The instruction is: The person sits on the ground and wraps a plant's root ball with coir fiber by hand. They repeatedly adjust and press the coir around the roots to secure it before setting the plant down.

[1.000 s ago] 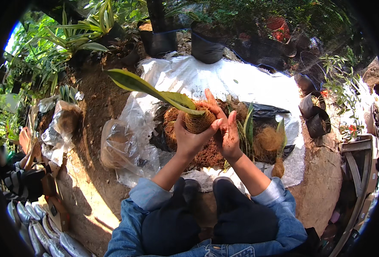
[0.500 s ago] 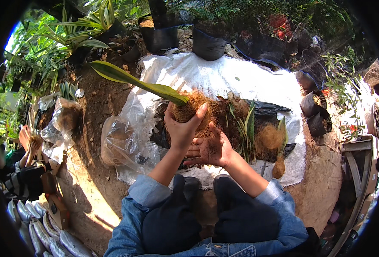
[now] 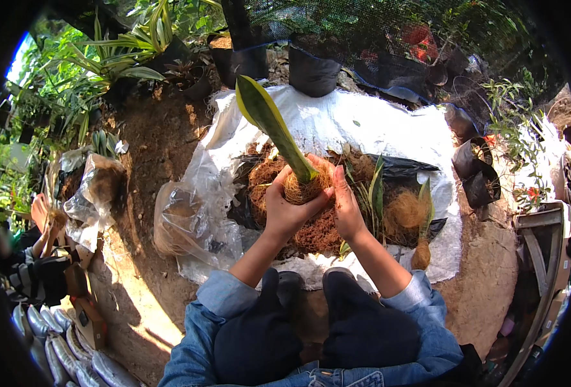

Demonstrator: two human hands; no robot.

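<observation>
"In the head view, where is the plant?"

"The snake plant [image 3: 274, 132], its green leaf edged in yellow, slants up and left from a fibre-wrapped root ball [image 3: 300, 189] in the person's hands, over a heap of reddish-brown coir [image 3: 318, 235]."

"How firm is the grip?"

"The left hand [image 3: 288, 208] is clamped around the root ball, thumb across its near side. The right hand [image 3: 348, 209] rests against the ball's right side, its thumb raised; whether it grips too, one cannot tell."

"Any writing?"

"A cardboard box [image 3: 561, 266] near the right rim seems to carry a pale label, too small to make out."

"And around them?"

"A white woven sheet [image 3: 395, 138] lies under the coir. On its right are an upright snake plant leaf [image 3: 376, 193], a loose fibre ball [image 3: 406, 208] and crumpled black plastic [image 3: 401, 168]; a clear plastic bag [image 3: 177, 219] sits at its left edge."

"What stands in the way?"

"The hands and root ball hide part of the coir. Black grow bags [image 3: 313, 71] line the far edge, dark shade netting [image 3: 389, 39] covers the greenery behind, and a wooden frame [image 3: 534, 258] stands at the right."
</observation>
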